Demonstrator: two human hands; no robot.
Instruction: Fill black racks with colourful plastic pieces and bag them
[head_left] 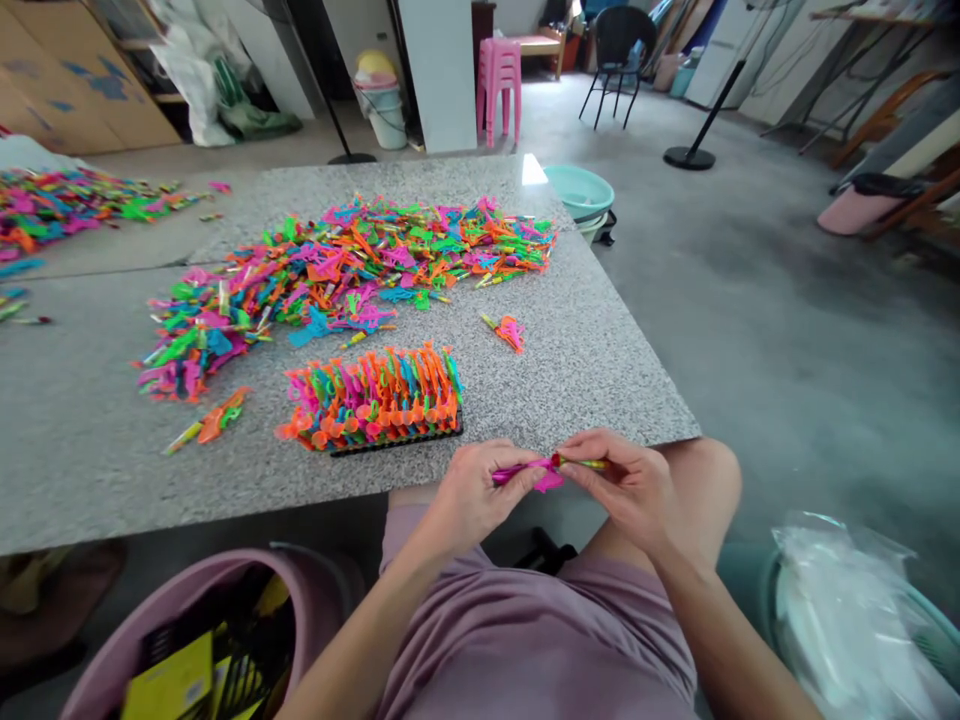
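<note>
Over my lap, just off the table's front edge, my left hand point(472, 490) pinches a small pink plastic toy point(550, 481). My right hand point(630, 485) grips a thin tube with a yellow-green wrapper point(596, 464), its reddish end against the pink toy. Whether the two are joined I cannot tell. Left of my hands, a black rack point(397, 442) holds tight rows of orange, pink, green and blue plastic toys point(375, 395). A loose orange and pink toy with a tube point(510, 332) lies beyond my hands, and another orange and green one point(217, 418) lies left of the rack.
A long heap of mixed toys point(390, 245) spreads across the granite table point(600, 370); a second heap point(75, 205) lies far left. Below the table stands a pink bucket point(304, 610) with yellow and black packaging. Clear plastic bags point(840, 600) fill a basin at right.
</note>
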